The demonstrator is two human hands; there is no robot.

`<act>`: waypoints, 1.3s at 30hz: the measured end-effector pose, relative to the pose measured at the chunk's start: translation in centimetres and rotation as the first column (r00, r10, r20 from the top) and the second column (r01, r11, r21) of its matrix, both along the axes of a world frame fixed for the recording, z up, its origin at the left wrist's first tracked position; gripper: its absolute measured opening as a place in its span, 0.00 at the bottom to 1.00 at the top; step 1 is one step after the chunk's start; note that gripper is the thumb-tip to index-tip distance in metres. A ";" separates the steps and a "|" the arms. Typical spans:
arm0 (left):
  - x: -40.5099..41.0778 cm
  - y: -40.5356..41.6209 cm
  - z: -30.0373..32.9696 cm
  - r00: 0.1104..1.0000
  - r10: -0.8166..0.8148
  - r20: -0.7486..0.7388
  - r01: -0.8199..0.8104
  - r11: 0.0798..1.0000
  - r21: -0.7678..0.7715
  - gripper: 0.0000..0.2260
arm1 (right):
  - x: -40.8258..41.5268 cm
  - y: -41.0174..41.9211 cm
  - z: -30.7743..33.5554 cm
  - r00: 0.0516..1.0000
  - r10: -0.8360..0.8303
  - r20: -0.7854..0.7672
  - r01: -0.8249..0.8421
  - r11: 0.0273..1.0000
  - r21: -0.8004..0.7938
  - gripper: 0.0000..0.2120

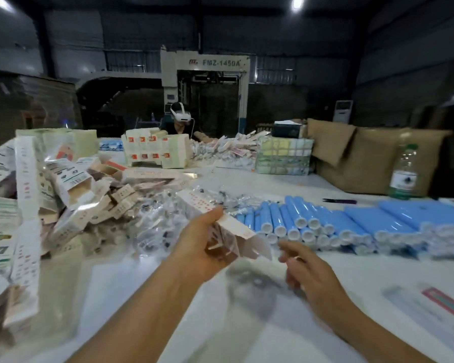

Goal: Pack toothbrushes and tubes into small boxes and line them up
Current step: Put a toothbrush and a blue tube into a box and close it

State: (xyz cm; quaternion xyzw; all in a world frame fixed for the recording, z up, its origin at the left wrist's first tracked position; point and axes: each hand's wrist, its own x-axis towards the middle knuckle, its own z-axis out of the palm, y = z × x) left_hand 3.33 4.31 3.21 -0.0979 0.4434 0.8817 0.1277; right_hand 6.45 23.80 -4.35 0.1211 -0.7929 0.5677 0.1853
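Left hand [202, 244] gripping a small box [220, 226] above the bench [351, 271], open flap toward right hand [302, 268]; right hand blurred, empty, fingers loose, near blue tubes [294, 218]

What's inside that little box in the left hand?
The box, gripped by the left hand, has its end flaps open toward the right hand. Only a dark, blurred interior shows; whether it holds anything cannot be told.

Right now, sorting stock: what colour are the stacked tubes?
Blue tubes with white caps, head view.
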 end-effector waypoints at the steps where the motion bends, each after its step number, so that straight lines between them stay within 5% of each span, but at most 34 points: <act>1: 0.4 1.4 -0.8 1.000 0.022 0.017 -0.022 0.999 0.023 0.08 | 0.4 0.3 0.2 0.997 0.079 0.007 -0.077 0.991 -0.110 0.11; 8: 1.7 6.1 -4.4 0.999 0.004 -0.052 -0.005 1.000 -0.016 0.23 | 0.8 0.6 0.4 0.998 0.058 0.020 -0.056 0.992 -0.110 0.13; 12: 3.0 6.1 -4.8 0.986 -0.131 -0.101 0.081 0.915 -0.395 0.26 | 0.1 1.7 1.1 0.984 -0.058 0.168 0.102 0.959 -0.265 0.09; 13: 3.2 5.8 -5.1 0.953 -0.136 -0.272 -0.046 0.819 -0.572 0.21 | -0.2 2.3 1.1 0.970 -0.074 0.231 0.143 0.944 -0.297 0.09; 14: 3.3 5.4 -5.5 0.824 -0.175 -0.538 -0.323 0.636 -0.701 0.15 | -0.5 2.9 1.1 0.954 -0.066 0.293 0.162 0.935 -0.314 0.09; 16: 3.2 4.8 -5.6 0.368 -0.460 -0.808 -0.818 0.252 -0.516 0.13 | -0.7 3.6 1.0 0.914 -0.005 0.407 0.131 0.950 -0.282 0.10; 17: 3.1 4.8 -5.6 0.284 -0.600 -0.748 -0.883 0.141 -0.448 0.24 | -0.7 3.8 0.9 0.891 0.041 0.452 0.092 0.959 -0.268 0.11; 19: 3.0 4.9 -5.4 0.444 -0.752 -0.487 -0.819 -0.120 -0.562 0.42 | -0.6 4.0 0.9 0.848 0.115 0.517 0.032 0.963 -0.267 0.11; 21: 2.6 4.9 -6.0 0.595 -0.755 -0.276 -0.702 -0.322 -0.635 0.43 | -0.5 4.3 0.8 0.826 0.143 0.546 -0.008 0.970 -0.243 0.10; 26: 2.0 5.4 -7.1 0.592 -0.742 -0.315 -0.689 -0.264 -0.675 0.30 | 0.1 4.7 0.7 0.829 0.089 0.552 -0.056 0.996 -0.075 0.09; 29: 2.0 5.6 -7.7 0.576 -0.768 -0.282 -0.709 -0.297 -0.639 0.29 | -0.3 5.4 2.0 0.896 -0.158 0.416 0.065 0.971 0.229 0.11; 34: 2.0 6.6 -8.6 0.527 -0.845 -0.093 -0.664 -0.341 -0.666 0.31 | -4.9 6.8 7.2 0.845 -0.532 0.045 0.454 0.761 0.464 0.10; 39: 1.9 6.7 -8.2 0.520 -0.851 -0.076 -0.624 -0.318 -0.714 0.28 | -12.1 4.4 10.3 0.857 -0.511 -0.064 0.322 0.434 0.841 0.09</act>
